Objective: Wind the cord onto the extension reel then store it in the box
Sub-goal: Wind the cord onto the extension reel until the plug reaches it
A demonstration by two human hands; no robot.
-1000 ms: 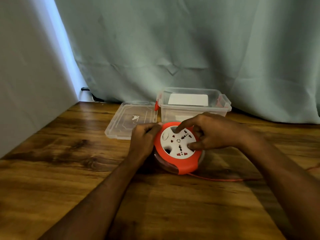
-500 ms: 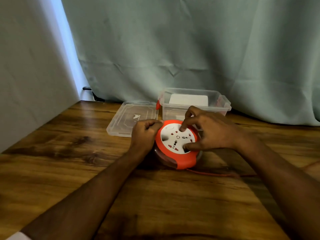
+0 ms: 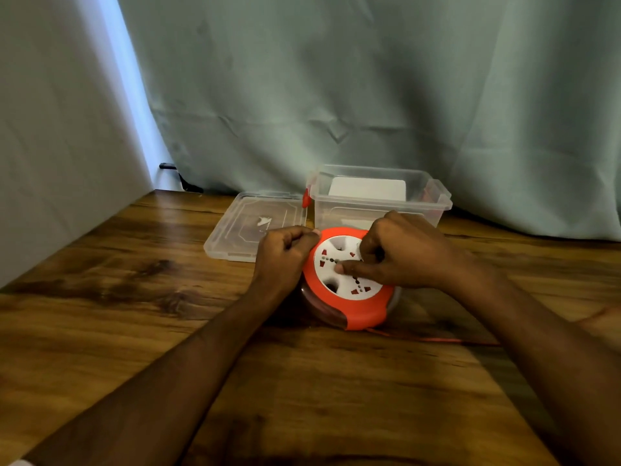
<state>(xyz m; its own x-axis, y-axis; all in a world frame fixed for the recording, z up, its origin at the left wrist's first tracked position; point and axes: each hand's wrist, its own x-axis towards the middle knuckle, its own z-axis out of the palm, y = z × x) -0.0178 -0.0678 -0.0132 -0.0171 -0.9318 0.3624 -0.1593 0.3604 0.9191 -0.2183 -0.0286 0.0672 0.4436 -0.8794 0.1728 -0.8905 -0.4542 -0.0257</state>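
Mid-winding: your left hand (image 3: pixel 285 253) is fisted against the reel (image 3: pixel 346 284) rim on the table (image 3: pixel 134 314), right hand (image 3: pixel 400 253) fingers curled on its white face, cord (image 3: pixel 433 339) trailing right, so crank on, then the box (image 3: pixel 379 200).

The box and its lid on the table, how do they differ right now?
The box stands upright and deep behind the reel, while the lid lies flat and shallow to its left. The box has something white inside; the lid bears only a small pale mark. The box shows a red latch on its left end; none shows on the lid. Both are clear plastic and rest on the wooden table.
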